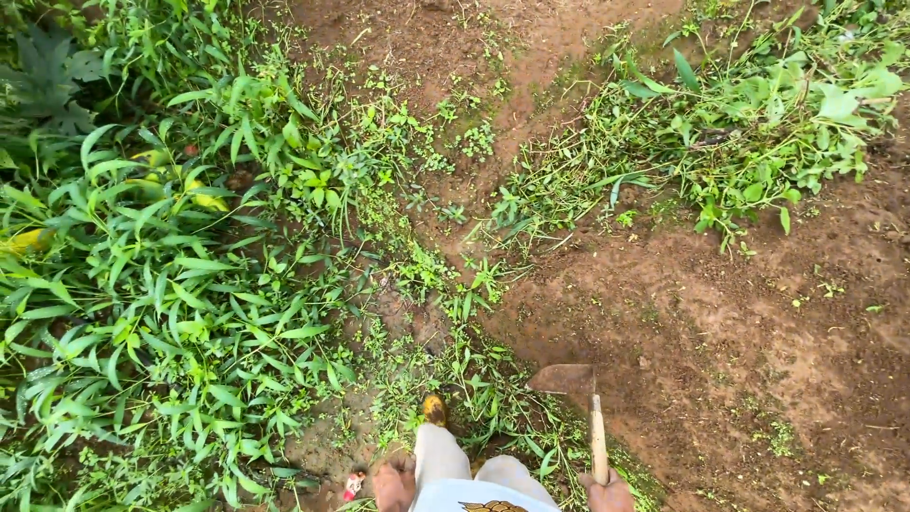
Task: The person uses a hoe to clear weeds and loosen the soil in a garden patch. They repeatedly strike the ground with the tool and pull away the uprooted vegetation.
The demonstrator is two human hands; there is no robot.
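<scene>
My right hand is at the bottom edge, closed around the pale wooden handle of a hoe. The hoe's flat metal blade rests on bare brown soil just ahead of me. My left hand hangs low at the bottom edge beside my light trouser leg, with only its back and knuckles showing. Whether it holds anything is unclear. A small red and white object lies just to its left. My muddy yellowish foot stands among low weeds.
Dense tall green weeds cover the left side. A heap of cut or uprooted greenery lies at the upper right. Bare reddish-brown soil spreads over the right and lower right, and a dirt strip runs up the middle.
</scene>
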